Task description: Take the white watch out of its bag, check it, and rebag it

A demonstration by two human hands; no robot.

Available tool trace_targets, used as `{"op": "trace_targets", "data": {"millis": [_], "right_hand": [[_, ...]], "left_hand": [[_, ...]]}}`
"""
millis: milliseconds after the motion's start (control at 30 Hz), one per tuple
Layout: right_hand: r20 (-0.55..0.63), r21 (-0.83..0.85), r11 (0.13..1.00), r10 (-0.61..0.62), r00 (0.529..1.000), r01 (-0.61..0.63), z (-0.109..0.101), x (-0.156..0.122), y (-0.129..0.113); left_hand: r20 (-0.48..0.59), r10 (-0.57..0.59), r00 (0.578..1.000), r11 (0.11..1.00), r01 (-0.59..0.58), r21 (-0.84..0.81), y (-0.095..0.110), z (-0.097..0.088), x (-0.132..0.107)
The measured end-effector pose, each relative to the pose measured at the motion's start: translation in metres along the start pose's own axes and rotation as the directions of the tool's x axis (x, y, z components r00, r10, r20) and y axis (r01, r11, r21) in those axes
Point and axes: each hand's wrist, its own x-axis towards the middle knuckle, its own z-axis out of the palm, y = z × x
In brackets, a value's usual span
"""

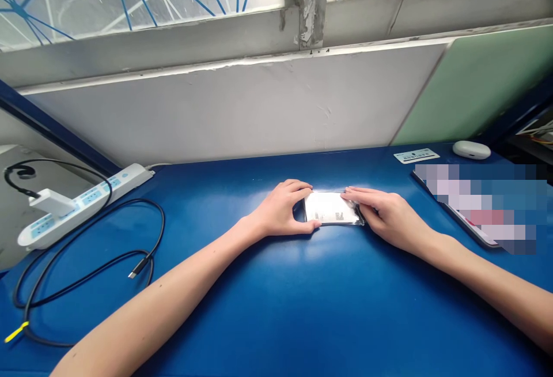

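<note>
A small flat packet with a white label and shiny, dark edges lies on the blue table. Small dark print shows on the label. At the packet's left end, my left hand grips it with the thumb along the near edge and the fingers at the far edge. My right hand is closed on the right end, its fingertips pinching the shiny corner. What the packet contains cannot be seen.
On the left, a white power strip holds a white charger with a looped black cable. To the right are a white earbud case, a printed card and a dark-edged, blurred-out device. A wall rises behind.
</note>
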Motion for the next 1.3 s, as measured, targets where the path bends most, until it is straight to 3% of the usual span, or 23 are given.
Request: {"op": "trace_targets", "data": {"millis": [267,467,700,933,1200,1300], "right_hand": [[-0.020,-0.146,0.983,-0.118,0.993,0.114,-0.008,0.002,0.008],[0.085,-0.053,0.990,-0.129,0.988,0.134,-0.012,0.003,0.001],[0.086,0.035,0.987,-0.157,0.984,0.155,-0.011,0.003,-0.003],[0.149,0.005,0.974,-0.223,0.963,0.225,-0.015,0.005,-0.002],[0.131,0.077,0.976,-0.212,0.968,0.203,-0.013,0.005,-0.002],[0.074,0.099,0.977,-0.199,0.977,0.191,-0.009,0.004,-0.002]], "left_hand": [[0.008,0.050,0.999,0.999,-0.050,0.005,-0.001,-0.002,0.000],[0.052,0.050,0.997,0.998,-0.052,0.038,0.003,-0.004,-0.002],[0.091,0.073,0.993,0.991,-0.082,0.104,0.006,-0.005,-0.002],[0.080,0.066,0.995,0.991,-0.075,0.110,0.004,-0.002,-0.002],[0.093,0.073,0.993,0.994,-0.080,0.077,0.007,-0.004,-0.001],[0.094,0.071,0.993,0.994,-0.078,0.071,0.006,-0.003,-0.001]]}}
